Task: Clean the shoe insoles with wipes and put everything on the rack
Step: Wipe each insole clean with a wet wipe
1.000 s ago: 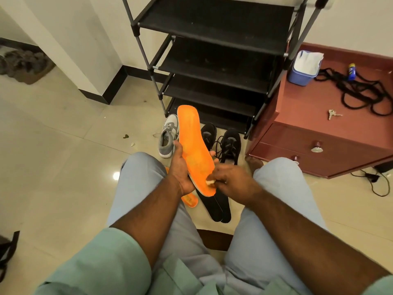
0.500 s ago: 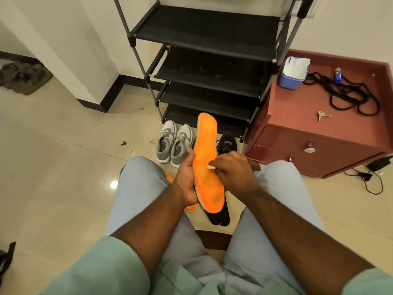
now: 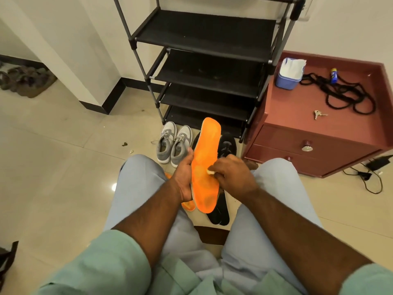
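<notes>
Since half a second ago the right hand (image 3: 231,173) has slid its small wad of wipe (image 3: 211,172) down from the upper part of the orange insole (image 3: 205,167) to about its middle, while the insole stays nearly upright between the knees. On the left, on the floor in front of the rack (image 3: 204,60), a pair of grey sneakers (image 3: 174,144) waits, toes toward the rack, I think so that they can go up after the cleaning. Next, the left hand (image 3: 184,175) wraps the insole's left edge, thumb in front and fingers behind, which keeps it stiff against the rubbing. The right hand pinches the wipe with its fingertips and presses it on the orange face. Under the hands lie a second orange insole (image 3: 188,205) and two black insoles (image 3: 220,213), with black shoes (image 3: 227,145) behind. At the right, on the back left corner of the red cabinet (image 3: 297,116), stands the blue wipe tub (image 3: 288,75), in easy reach. No writing can be read anywhere.
</notes>
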The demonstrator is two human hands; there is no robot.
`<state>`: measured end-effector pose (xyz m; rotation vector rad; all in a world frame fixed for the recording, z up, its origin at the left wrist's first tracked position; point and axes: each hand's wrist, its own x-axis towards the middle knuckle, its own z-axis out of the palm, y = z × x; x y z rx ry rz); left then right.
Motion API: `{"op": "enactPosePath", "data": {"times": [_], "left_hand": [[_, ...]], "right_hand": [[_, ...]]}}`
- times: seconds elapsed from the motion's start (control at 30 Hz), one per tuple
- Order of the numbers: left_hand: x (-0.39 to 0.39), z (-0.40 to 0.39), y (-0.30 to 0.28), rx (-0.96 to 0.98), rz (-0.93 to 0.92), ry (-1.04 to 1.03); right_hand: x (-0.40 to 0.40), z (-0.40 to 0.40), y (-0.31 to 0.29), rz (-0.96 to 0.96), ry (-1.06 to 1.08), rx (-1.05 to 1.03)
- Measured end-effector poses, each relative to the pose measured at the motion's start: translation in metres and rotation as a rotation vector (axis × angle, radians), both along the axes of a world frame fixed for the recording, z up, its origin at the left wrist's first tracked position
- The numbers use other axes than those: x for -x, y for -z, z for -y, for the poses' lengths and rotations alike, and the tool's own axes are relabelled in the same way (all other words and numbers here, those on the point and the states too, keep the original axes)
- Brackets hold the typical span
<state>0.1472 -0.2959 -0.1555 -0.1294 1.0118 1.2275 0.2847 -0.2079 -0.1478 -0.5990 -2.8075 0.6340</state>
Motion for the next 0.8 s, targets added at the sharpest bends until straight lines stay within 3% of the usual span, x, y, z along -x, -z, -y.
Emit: {"op": "enactPosePath", "data": {"times": [0.07, 0.13, 0.3, 0.43, 0.5, 0.67, 0.8], "left_hand": [[0.006, -0.001, 0.002, -0.029, 0.038, -0.066], [0.010, -0.002, 0.003, -0.050, 0.063, -0.094], [0.001, -0.002, 0.001, -0.031, 0.049, 0.069], [0.010, -0.002, 0.007, -0.036, 0.047, -0.015], [0.012, -0.001, 0.008, -0.048, 0.043, 0.016], [0.004, -0.003, 0.010, -0.069, 0.045, 0.192], [0.008, -0.005, 0.010, -0.036, 0.045, 0.174]], "right_hand": [[-0.012, 0.011, -0.003, 0.033, -0.192, 0.036], [-0.015, 0.012, -0.004, 0.082, -0.254, 0.034], [0.000, -0.014, 0.001, 0.050, 0.121, -0.007], [-0.009, 0.005, -0.009, 0.132, -0.177, 0.251], [-0.010, 0.010, -0.010, 0.168, -0.225, 0.283], [-0.001, -0.010, -0.005, 0.002, 0.183, 0.255], [-0.003, 0.015, -0.011, 0.058, -0.177, 0.222]]}}
